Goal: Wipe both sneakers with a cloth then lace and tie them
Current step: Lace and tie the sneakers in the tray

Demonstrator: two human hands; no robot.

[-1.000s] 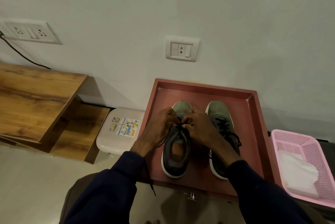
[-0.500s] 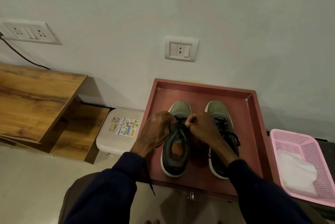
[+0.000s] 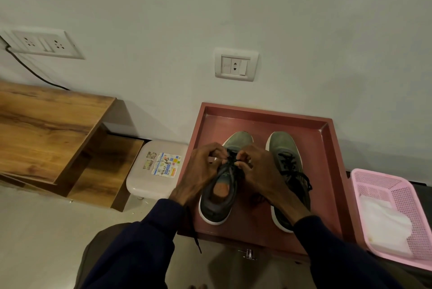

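Observation:
Two grey-green sneakers with white soles stand side by side, toes to the wall, in a reddish-brown tray (image 3: 327, 148). Over the left sneaker (image 3: 216, 204), my left hand (image 3: 201, 172) and my right hand (image 3: 257, 172) meet at the upper eyelets, each pinching the black lace (image 3: 231, 159). One loose lace end (image 3: 195, 239) hangs down past my left wrist over the tray's front edge. The right sneaker (image 3: 284, 148) is laced, its black laces lying loose on its right side. A white cloth (image 3: 383, 221) lies in the pink basket.
A pink plastic basket (image 3: 402, 195) sits right of the tray. A small white stool with stickers (image 3: 156, 169) stands left of it, beside a wooden shelf unit (image 3: 46, 129). The wall behind carries a switch plate (image 3: 236, 64) and a socket panel (image 3: 44, 43).
Both hands have slid slightly toward me along the left sneaker's tongue, and the toe now shows more. The lace end still hangs by my left wrist.

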